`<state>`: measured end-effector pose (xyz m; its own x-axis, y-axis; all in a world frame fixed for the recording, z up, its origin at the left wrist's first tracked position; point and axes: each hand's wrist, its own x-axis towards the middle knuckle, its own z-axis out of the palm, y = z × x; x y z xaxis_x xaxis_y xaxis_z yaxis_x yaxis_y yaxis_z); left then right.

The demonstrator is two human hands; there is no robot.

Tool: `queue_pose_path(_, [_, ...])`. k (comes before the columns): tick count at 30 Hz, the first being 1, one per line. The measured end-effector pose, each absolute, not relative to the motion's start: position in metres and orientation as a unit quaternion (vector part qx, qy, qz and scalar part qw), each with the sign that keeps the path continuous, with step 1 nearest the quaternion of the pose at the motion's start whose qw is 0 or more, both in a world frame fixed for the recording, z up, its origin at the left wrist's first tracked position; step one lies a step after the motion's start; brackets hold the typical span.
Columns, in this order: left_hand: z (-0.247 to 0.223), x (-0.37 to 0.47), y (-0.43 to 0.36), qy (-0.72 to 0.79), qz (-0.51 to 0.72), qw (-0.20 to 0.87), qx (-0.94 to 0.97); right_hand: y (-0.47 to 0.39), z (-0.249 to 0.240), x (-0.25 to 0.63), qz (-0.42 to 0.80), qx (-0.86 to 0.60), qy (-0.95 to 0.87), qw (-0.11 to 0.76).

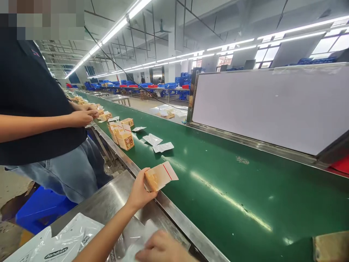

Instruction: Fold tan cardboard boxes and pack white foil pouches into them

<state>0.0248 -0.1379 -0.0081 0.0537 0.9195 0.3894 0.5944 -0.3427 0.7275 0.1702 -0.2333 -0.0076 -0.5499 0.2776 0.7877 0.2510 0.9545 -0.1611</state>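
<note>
Clock centred on the held carton, 12 toward the top of the view. Left hand (141, 191) grips the orange-and-white carton (156, 177), fingers on the far side, thumb low on the near side. Carton is tilted, above the metal rail at the near edge of the green belt (245, 196); its pale flap (171, 171), red-striped, sticks out toward 3 o'clock.

Right hand (162, 247) at 6, motion-blurred, against a pale plastic packet (148, 230); whether its fingers have closed on it cannot be made out. Printed white pouches (58, 247) lie at 8 on the steel table (105, 196).

On the belt: a cluster of similar cartons (125, 140) at 10 to 11, flaps up on some; silvery flat packets (163, 147) near 12. A co-worker's hands (84, 117) at 10, more cartons beyond.

Step in hand, my reading: left steadies the flap-out carton while right handles the packets below. Next move, as judged, calls for a sure pinch on one packet, with the left keeping its hold firm but light enough not to crush the card, and the flap end unobstructed.
</note>
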Motion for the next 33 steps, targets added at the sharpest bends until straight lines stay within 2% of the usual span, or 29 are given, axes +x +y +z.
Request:
queue_pose_path(2, [-0.001,0.029,-0.141,0.541,0.429,0.236,0.683,-0.227,0.034,0.218,0.039,-0.182,-0.816,0.548])
queue_pose_path(4, [0.002,0.039,-0.149,0.536,0.442,0.251,0.674,-0.219,0.062,0.253,-0.001,-0.292,-0.769,0.569])
queue_pose_path(6, [0.002,0.052,-0.159,0.537,0.454,0.224,0.675,-0.208,0.072,0.27,-0.092,-0.362,-0.761,0.53])
queue_pose_path(9, [-0.002,0.071,-0.169,0.536,0.463,0.129,0.694,-0.192,0.062,0.27,-0.19,-0.38,-0.803,0.418])
queue_pose_path(11, [-0.007,0.078,-0.17,0.54,0.461,0.07,0.7,-0.184,0.051,0.263,-0.204,-0.379,-0.822,0.373])
queue_pose_path(15, [-0.015,0.083,-0.161,0.54,0.435,0.025,0.72,-0.179,0.041,0.253,-0.203,-0.325,-0.851,0.359])
queue_pose_path(18, [-0.014,0.085,-0.155,0.514,0.403,0.045,0.756,-0.177,0.047,0.253,-0.185,-0.283,-0.889,0.308])
queue_pose_path(20, [-0.007,0.086,-0.154,0.523,0.398,0.071,0.75,-0.173,0.055,0.259,-0.184,-0.335,-0.876,0.296])
queue_pose_path(24, [0.009,0.092,-0.156,0.576,0.385,0.101,0.714,-0.172,0.073,0.281,-0.23,-0.466,-0.765,0.381])
queue_pose_path(27, [0.014,0.098,-0.159,0.579,0.375,0.129,0.712,-0.178,0.073,0.29,-0.252,-0.405,-0.774,0.417])
queue_pose_path(33, [0.012,0.111,-0.167,0.563,0.386,0.221,0.697,-0.172,0.049,0.29,-0.261,-0.293,-0.839,0.378])
